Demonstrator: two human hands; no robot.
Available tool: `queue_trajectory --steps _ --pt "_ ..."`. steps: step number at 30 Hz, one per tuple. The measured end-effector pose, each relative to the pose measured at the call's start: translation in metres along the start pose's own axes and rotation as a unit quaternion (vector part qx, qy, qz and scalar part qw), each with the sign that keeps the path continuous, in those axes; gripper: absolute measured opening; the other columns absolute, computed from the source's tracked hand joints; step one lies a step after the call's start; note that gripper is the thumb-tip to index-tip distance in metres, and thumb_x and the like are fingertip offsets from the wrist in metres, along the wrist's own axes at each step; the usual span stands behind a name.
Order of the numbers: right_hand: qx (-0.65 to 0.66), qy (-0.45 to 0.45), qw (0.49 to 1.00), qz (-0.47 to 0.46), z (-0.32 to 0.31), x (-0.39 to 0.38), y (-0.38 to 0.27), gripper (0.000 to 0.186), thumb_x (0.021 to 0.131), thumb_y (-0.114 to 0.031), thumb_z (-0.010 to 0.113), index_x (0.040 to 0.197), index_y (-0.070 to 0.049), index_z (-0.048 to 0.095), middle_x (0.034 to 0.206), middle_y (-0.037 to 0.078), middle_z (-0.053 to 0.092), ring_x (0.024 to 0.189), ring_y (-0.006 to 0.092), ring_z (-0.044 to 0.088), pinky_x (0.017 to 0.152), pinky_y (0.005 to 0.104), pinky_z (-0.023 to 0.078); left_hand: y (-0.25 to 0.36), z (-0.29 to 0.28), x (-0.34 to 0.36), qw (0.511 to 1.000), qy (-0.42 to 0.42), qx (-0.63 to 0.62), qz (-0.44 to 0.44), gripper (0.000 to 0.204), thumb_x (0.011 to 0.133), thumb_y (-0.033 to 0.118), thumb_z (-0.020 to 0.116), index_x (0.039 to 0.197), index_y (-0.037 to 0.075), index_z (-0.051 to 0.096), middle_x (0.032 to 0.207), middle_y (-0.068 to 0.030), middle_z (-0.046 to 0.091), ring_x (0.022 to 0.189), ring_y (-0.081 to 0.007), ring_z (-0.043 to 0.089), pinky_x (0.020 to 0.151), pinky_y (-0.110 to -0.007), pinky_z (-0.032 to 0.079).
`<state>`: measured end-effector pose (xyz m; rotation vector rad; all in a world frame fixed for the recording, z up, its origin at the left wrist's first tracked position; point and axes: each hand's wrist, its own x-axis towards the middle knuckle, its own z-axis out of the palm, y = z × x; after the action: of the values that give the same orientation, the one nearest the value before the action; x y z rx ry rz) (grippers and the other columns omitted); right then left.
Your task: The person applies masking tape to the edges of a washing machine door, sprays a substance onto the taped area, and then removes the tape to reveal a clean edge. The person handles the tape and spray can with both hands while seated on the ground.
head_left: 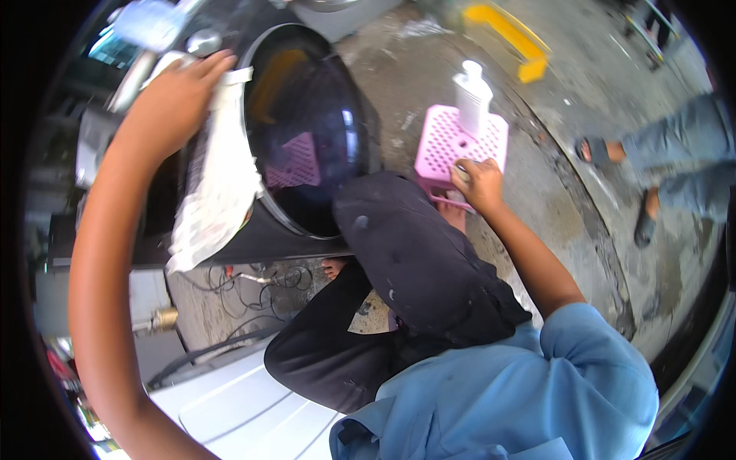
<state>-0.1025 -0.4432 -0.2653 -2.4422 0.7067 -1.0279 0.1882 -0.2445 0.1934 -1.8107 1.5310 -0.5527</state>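
Observation:
My left hand [178, 96] lies stretched over the top edge of a black front-loading machine, on a crumpled white sheet [218, 184] of cloth or paper. The sheet hangs down beside the machine's round, dark glossy door [307, 130]. My right hand [483, 184] is closed at the near edge of a pink stool [441, 142] with a holed top. Between its fingers shows a small pale thing, too small to make out. A white bottle [473, 103] with a white cap stands on the stool, just beyond this hand.
At the upper right a yellow frame-like piece [510, 38] lies on the concrete floor. Another person's legs [678, 142] in jeans and sandals stand at the right. Cables [253, 287] lie tangled below the machine. A white panel [238, 406] is near my knee.

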Motion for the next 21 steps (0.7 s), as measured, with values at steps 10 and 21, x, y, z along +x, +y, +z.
queue_trajectory --steps 10,21 --pt "-0.115 -0.040 0.993 -0.007 0.091 0.007 0.031 0.022 0.089 -0.018 0.066 0.108 -0.007 0.067 0.103 0.015 0.071 0.097 0.0363 0.066 0.101 0.0521 0.042 0.100 -0.040 -0.038 0.986 -0.029 -0.121 -0.110 0.048 0.094 0.017 0.061 0.139 0.001 0.058 0.143 -0.0171 0.063 0.136 -0.0292 0.056 0.110 -0.047 0.044" --pt "-0.023 -0.252 0.968 -0.006 0.028 0.129 -0.036 0.026 0.092 -0.027 0.074 0.102 -0.003 0.074 0.095 0.018 0.076 0.091 0.0362 0.074 0.078 0.0472 0.057 0.474 0.154 -0.214 0.603 -0.186 -0.719 -0.293 0.046 0.101 0.028 0.056 0.140 0.003 0.061 0.145 -0.0242 0.059 0.134 -0.0401 0.059 0.111 -0.048 0.046"
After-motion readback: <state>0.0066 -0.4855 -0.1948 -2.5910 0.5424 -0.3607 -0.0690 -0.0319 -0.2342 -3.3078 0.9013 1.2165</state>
